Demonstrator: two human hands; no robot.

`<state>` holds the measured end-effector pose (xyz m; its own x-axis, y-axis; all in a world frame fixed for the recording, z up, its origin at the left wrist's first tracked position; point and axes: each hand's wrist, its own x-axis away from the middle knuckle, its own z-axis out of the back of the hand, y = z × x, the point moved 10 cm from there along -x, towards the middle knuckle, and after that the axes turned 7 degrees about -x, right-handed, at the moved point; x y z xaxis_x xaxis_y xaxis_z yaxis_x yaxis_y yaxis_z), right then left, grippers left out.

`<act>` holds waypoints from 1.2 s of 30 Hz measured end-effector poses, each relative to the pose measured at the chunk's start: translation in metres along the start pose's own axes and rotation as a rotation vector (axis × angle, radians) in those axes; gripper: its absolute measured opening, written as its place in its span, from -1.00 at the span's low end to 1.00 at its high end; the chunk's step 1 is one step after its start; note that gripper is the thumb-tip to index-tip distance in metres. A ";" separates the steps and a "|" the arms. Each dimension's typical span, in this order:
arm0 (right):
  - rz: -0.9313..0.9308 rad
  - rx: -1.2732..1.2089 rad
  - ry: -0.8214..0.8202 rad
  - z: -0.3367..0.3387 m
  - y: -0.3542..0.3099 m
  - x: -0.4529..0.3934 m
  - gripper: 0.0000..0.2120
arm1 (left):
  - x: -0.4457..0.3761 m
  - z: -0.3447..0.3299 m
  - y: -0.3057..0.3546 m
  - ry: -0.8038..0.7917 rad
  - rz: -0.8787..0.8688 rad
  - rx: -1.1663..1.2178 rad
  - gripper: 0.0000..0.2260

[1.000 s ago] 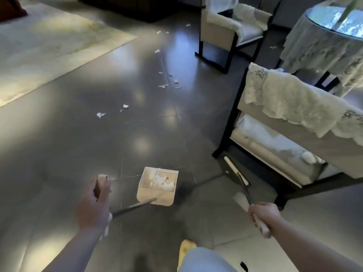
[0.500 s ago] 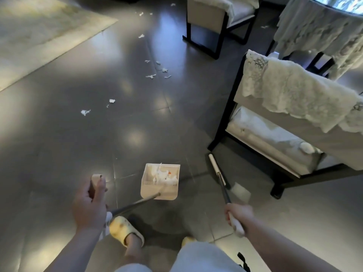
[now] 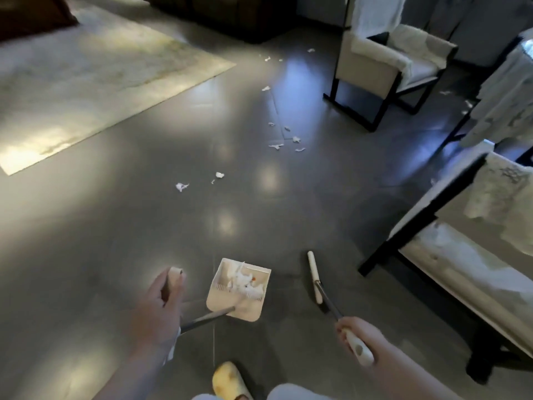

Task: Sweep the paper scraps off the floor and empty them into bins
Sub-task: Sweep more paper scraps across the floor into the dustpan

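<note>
My left hand (image 3: 160, 307) grips the top of the long dustpan handle. The cream dustpan (image 3: 222, 301) sits low over the dark floor in front of me, with white paper scraps (image 3: 245, 282) inside it. My right hand (image 3: 356, 332) grips the broom handle, and the narrow white broom head (image 3: 313, 275) points away from me just right of the dustpan. Loose paper scraps (image 3: 181, 186) lie on the floor ahead. Further scraps form a cluster (image 3: 285, 141) farther off, and several more (image 3: 266, 57) trail toward the back.
A pale rug (image 3: 95, 76) covers the floor at the left. A cushioned bench with a lace cover (image 3: 473, 243) stands close on the right. An armchair (image 3: 383, 70) sits at the back right, beside a cloth-draped table (image 3: 507, 96). My yellow slipper (image 3: 229, 381) is below.
The view has swung left and up, showing more rug and less of the bench. The dustpan and broom stay in my hands and have shifted slightly forward over the floor.
</note>
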<state>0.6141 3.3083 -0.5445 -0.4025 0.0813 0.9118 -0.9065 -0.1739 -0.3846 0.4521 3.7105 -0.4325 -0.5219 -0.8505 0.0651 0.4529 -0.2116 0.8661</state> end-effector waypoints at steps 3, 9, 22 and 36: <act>-0.020 -0.101 -0.036 -0.052 -0.018 -0.002 -0.94 | -0.044 0.027 -0.005 -0.010 -0.002 -0.004 -0.88; -0.004 -0.266 -0.083 -0.133 -0.055 0.006 -0.92 | -0.107 0.077 -0.022 0.114 -0.018 -0.024 -0.63; -0.026 -0.191 -0.088 -0.330 -0.134 -0.026 -0.92 | -0.270 0.128 -0.047 0.270 0.070 -0.035 -0.85; -0.075 -0.128 -0.370 -0.535 -0.279 -0.047 -0.97 | -0.445 0.179 -0.061 0.395 0.188 -0.075 -0.71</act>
<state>0.8174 3.8782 -0.5571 -0.2830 -0.2737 0.9192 -0.9496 -0.0548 -0.3086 0.5271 4.1876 -0.4258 -0.1152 -0.9933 0.0111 0.5724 -0.0573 0.8180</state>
